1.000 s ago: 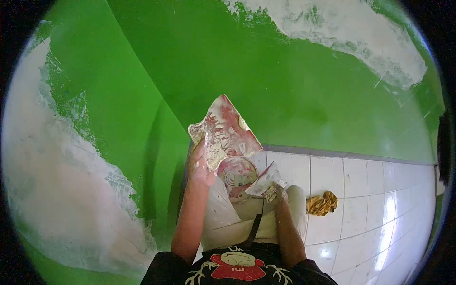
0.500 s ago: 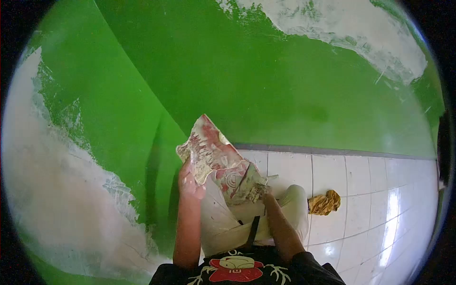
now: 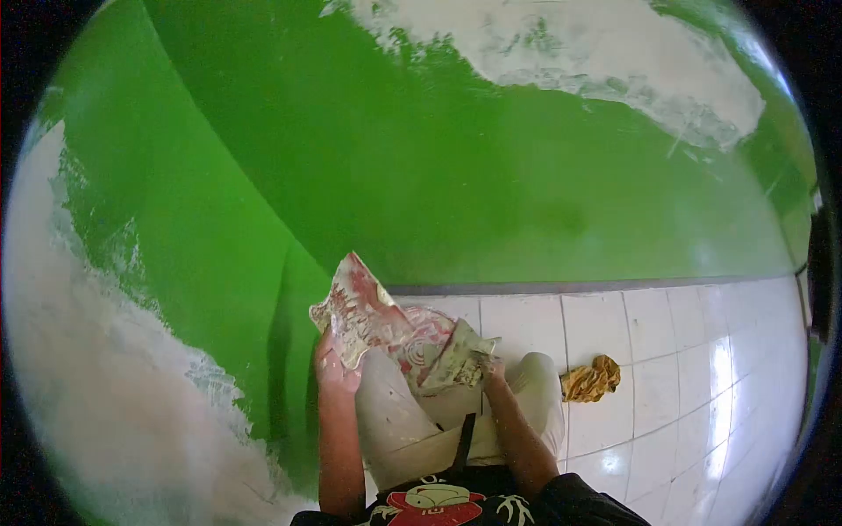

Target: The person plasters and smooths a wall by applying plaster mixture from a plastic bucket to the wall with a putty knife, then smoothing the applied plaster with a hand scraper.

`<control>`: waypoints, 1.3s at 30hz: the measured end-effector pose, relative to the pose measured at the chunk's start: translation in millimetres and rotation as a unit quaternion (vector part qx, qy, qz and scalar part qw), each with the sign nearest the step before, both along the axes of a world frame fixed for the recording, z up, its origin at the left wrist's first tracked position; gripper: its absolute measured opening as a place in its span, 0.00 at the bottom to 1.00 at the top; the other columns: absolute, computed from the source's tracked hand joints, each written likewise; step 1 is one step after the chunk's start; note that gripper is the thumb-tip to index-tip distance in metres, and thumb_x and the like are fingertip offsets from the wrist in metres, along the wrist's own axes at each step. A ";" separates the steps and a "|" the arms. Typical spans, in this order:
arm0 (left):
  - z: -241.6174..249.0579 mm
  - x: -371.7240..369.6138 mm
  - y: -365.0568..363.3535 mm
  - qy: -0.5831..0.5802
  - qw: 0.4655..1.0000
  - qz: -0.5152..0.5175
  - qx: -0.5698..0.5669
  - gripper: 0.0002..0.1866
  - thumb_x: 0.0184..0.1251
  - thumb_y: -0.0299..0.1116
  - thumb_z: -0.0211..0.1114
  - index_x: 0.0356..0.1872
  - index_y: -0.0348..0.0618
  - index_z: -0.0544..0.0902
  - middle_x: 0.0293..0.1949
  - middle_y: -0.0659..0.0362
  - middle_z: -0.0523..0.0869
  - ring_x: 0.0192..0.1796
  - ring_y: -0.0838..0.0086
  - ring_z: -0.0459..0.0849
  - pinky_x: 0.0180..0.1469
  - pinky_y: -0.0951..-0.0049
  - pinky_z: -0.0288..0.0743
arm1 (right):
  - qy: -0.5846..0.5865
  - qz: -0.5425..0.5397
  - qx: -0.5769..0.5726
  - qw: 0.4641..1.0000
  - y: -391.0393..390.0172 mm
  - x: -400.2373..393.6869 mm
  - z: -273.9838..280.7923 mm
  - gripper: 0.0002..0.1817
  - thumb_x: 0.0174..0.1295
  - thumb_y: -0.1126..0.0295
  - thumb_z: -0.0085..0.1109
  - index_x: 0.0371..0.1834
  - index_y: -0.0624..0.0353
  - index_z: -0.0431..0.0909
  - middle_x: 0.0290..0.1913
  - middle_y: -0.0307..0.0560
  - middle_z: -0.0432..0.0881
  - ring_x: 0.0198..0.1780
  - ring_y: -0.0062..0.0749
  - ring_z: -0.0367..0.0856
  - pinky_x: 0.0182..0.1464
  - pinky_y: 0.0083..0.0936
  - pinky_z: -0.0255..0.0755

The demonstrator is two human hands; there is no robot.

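My left hand (image 3: 336, 364) grips the lower left edge of a stiff, reddish sheet (image 3: 367, 307) smeared with white paste. Close beside that sheet, my right hand (image 3: 494, 370) is closed on a paste-caked scraper (image 3: 456, 358), its wide blade pointing up and left. Behind the blade lies a round, red-and-white stained surface (image 3: 425, 337); whether it joins the sheet I cannot tell. Both hands are above my lap, over light trousers (image 3: 390, 412) spotted with paste.
Green walls (image 3: 395, 175) meet in a corner ahead, with white paste patches (image 3: 132, 368) at left and upper right. A crumpled brown cloth (image 3: 592, 380) lies on the white tiled floor (image 3: 605, 430) right of my knee.
The view has shifted, so the wall corner and cloth appear further left. The sheet sits lower in view, and the scraper blade has turned, showing more of its face.
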State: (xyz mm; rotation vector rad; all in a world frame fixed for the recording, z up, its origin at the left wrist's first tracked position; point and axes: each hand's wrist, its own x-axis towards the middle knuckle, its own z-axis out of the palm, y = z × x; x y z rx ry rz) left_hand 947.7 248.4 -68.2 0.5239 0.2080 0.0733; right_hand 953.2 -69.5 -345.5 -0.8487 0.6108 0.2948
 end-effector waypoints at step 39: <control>28.6 -35.3 24.5 -0.028 0.997 0.065 -0.010 0.17 0.70 0.42 0.53 0.54 0.45 0.78 0.49 0.57 0.84 0.47 0.69 0.84 0.51 0.66 0.78 | -0.317 0.364 -0.080 0.872 91.7 -3.3 209.6 0.36 0.57 0.65 0.60 0.68 0.67 0.59 0.67 0.56 0.65 0.65 0.45 0.67 0.63 0.39 0.64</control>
